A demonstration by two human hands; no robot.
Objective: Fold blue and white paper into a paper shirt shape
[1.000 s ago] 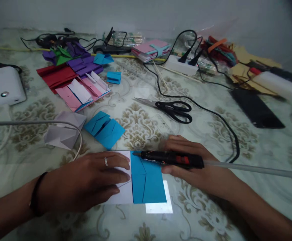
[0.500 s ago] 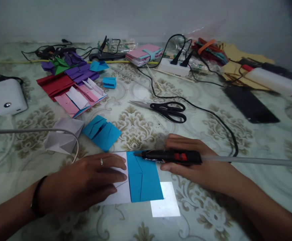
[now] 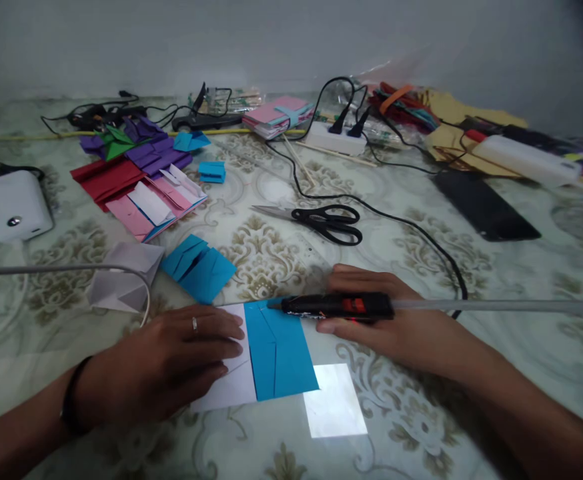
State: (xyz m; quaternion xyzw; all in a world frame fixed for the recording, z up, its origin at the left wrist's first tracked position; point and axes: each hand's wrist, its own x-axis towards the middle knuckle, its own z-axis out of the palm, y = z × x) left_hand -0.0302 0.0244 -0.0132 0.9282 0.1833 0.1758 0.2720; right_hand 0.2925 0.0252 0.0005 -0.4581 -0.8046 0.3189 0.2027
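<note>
My right hand grips a black glue gun with a red patch and a long clear glue stick running out of its back. The gun's nozzle points left, over the top edge of a folded blue paper piece; whether it touches the paper I cannot tell. Joined edge to edge with the blue is a white paper piece, partly covered by my left hand. That hand lies flat on the white paper, fingers stretched out and a little apart.
Beyond the paper lie black-handled scissors, a blue folded paper and a white folded paper. Farther back are pink and red papers, a power strip with cords, and a black phone. A white power bank sits left.
The whole view has shifted slightly. Over the blue paper, the glue gun's nozzle has moved a little to the right along the top edge. My left hand stays on the white paper.
</note>
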